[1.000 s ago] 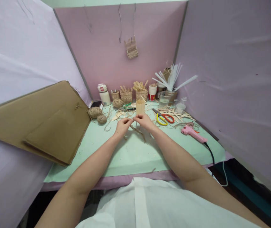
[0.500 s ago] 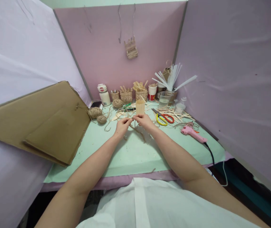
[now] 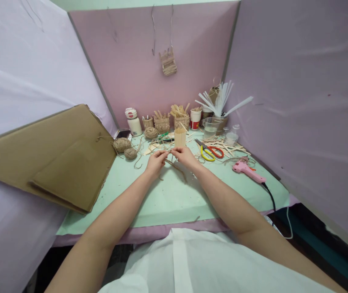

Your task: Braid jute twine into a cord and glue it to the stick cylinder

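Fingertips almost together, both hands pinch brown twine (image 3: 176, 166) over the middle of the table. My left hand (image 3: 157, 162) is closed on it from the left, and my right hand (image 3: 184, 157) grips it from the right. Loose ends of the twine trail down below the fingers toward the tabletop. Just behind my hands stands a small upright cup-like piece of pale wooden sticks (image 3: 180, 138). Scissors (image 3: 208, 150) with a yellow and a red handle lie open to the right of it.
A pink glue gun (image 3: 249, 172) with a black cord lies at the right. Twine balls (image 3: 122, 144) sit at the left, by a large cardboard sheet (image 3: 70, 158). Along the back stand a white bottle (image 3: 133, 122), stick-filled baskets (image 3: 162, 124) and a plastic cup (image 3: 211, 128). Wood strips (image 3: 227, 147) are scattered nearby.
My left hand has drawn slightly left, so the gap between the two hands is a little wider. My right hand stays almost where it was.
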{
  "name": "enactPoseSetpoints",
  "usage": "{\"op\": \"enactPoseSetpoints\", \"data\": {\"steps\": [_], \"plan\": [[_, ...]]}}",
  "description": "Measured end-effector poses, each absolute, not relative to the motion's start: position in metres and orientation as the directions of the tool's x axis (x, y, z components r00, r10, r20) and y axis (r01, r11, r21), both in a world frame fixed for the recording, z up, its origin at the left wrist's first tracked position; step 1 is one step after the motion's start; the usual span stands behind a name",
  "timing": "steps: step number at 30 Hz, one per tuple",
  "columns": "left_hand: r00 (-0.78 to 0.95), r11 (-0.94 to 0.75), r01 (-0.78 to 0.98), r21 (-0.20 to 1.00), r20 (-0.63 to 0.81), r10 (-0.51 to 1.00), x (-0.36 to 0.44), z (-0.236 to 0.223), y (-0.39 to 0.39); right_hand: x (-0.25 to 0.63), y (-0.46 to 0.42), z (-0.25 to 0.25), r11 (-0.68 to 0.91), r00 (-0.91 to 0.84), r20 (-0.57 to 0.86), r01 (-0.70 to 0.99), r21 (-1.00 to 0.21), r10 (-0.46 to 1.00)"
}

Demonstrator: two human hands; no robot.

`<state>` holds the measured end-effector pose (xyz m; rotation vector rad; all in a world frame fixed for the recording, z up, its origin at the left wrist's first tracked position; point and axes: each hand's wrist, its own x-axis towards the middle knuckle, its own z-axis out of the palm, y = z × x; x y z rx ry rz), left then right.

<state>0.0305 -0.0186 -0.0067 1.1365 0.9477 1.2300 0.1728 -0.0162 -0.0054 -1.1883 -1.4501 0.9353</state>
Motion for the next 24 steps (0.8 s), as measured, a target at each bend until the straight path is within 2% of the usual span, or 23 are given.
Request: {"op": "enactPoseSetpoints", "data": {"steps": [6, 10, 13, 18, 24], "plan": [[0.239, 0.083, -0.298, 0.951, -0.010, 0.971, 0.0291, -0.0062, -0.0165, 0.1722, -0.0175, -0.0044, 0.196, 0.006, 0.200, 0.176, -0.965, 0.980], [0.211, 0.061, -0.305, 0.950, 0.005, 0.977, 0.0298, -0.0076, -0.0168, 0.1719, -0.0177, -0.0027, 0.295, 0.091, 0.324, 0.237, -0.926, 0.942], [0.184, 0.032, -0.311, 0.950, 0.027, 0.983, 0.0298, -0.0089, -0.0162, 0.1709, -0.0175, -0.0033, 0.351, 0.054, 0.378, 0.271, -0.896, 0.924], [0.135, -0.002, -0.287, 0.958, 0.043, 0.990, 0.0292, -0.0117, -0.0142, 0.1685, -0.0184, -0.0052, 0.365, 0.023, 0.388, 0.290, -0.885, 0.921], [0.102, -0.026, -0.219, 0.975, 0.049, 0.994, 0.0319, -0.0120, -0.0163, 0.1688, -0.0154, -0.0066, 0.343, 0.058, 0.364, 0.226, -0.912, 0.930]]}}
